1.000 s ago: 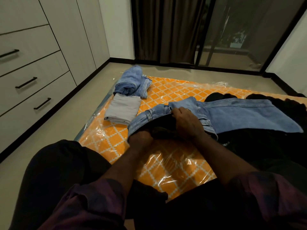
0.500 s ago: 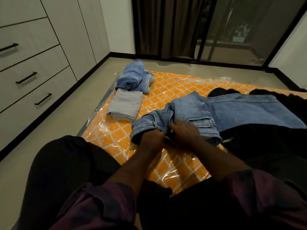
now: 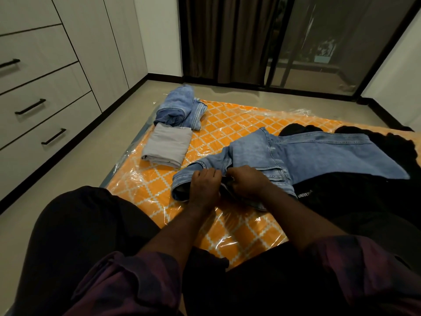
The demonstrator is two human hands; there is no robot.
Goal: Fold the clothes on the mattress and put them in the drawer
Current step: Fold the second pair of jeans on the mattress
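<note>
The waistband end of the light-blue jeans (image 3: 273,160) is pinched in both grips: the left hand (image 3: 204,183) is curled over the near hem and the right hand (image 3: 247,182) is closed on the denim just beside it, knuckles almost touching. Compared with a second ago, the hands have been drawn together and toward the person, and the dark opening then seen under the denim has been closed over, so the waist appears gathered flat. The jeans lie across the orange mattress (image 3: 227,124), their legs spread right over dark clothes (image 3: 355,201). A folded grey garment (image 3: 167,147) and rolled blue denim (image 3: 177,108) are set near the far-left corner. The drawers (image 3: 41,106) remain shut; folding is judged partly done.
</note>
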